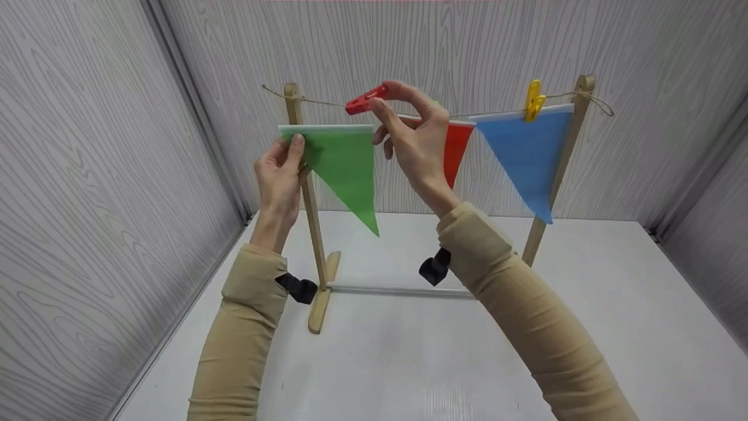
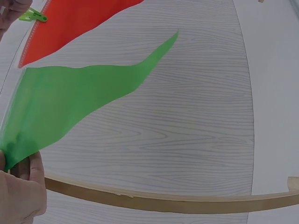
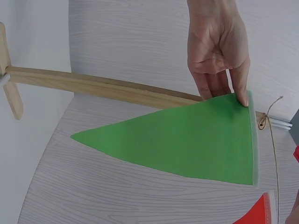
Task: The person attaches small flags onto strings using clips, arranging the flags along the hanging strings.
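My left hand (image 1: 279, 175) pinches a green triangular pennant (image 1: 345, 158) near its upper left corner, thumb in front and fingers behind. The pennant's white top edge lies just below the twine (image 1: 318, 102), and its point hangs down. Between thumb and forefinger, my right hand (image 1: 418, 134) pinches a red clothespin (image 1: 365, 100) at the height of the twine, above the pennant's right part. Behind the right hand hangs a red pennant (image 1: 457, 149), partly covered by it. A green clothespin (image 2: 33, 15) sits on the red pennant's top edge in the left wrist view.
A blue pennant (image 1: 526, 155) hangs at right under a yellow clothespin (image 1: 534, 102). The twine is tied to a left wooden post (image 1: 314, 228) and a right wooden post (image 1: 570, 152). A pale rod (image 1: 403, 290) runs low between them. Wood-grain panels (image 1: 87, 146) surround the white table (image 1: 374, 362).
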The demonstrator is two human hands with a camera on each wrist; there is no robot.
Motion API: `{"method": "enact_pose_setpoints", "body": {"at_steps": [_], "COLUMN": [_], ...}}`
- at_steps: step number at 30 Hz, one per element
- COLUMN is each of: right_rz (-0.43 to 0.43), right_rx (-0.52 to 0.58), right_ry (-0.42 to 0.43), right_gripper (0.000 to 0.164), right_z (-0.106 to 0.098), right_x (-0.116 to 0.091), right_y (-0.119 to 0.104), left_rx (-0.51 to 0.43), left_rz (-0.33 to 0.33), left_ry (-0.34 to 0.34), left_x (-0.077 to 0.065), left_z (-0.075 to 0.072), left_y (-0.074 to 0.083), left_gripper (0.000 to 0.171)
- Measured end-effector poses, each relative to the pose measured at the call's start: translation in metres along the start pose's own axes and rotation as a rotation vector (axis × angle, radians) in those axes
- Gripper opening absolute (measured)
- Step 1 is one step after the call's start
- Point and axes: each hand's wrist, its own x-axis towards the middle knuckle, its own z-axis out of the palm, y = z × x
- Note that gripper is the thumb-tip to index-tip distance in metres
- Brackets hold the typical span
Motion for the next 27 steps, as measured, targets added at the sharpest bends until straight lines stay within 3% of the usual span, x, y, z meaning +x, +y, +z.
{"method": "enact_pose_setpoints", "body": {"at_steps": [11, 19, 27], "right_rz": [-0.028, -0.036, -0.049], "right_rx": [-0.072, -0.193, -0.347], "right_ry": [-0.016, -0.013, -0.026], "right_gripper": [0.024, 0.014, 0.014], "right_z": [0.019, 0.020, 0.023], "right_x": [0.020, 0.032, 0.039], "right_y": [-0.003, -0.005, -0.004], "left_rx": [0.038, 0.063, 0.075], "left_rz": [0.005, -0.017, -0.003], "left_ry": [0.019, 0.057, 0.074], "left_x": [0.004, 0.007, 0.009], "left_z": [0.007, 0.014, 0.018], "left_y": [0.006, 0.012, 0.013], "left_gripper": [0.031, 0.033, 0.033]}}
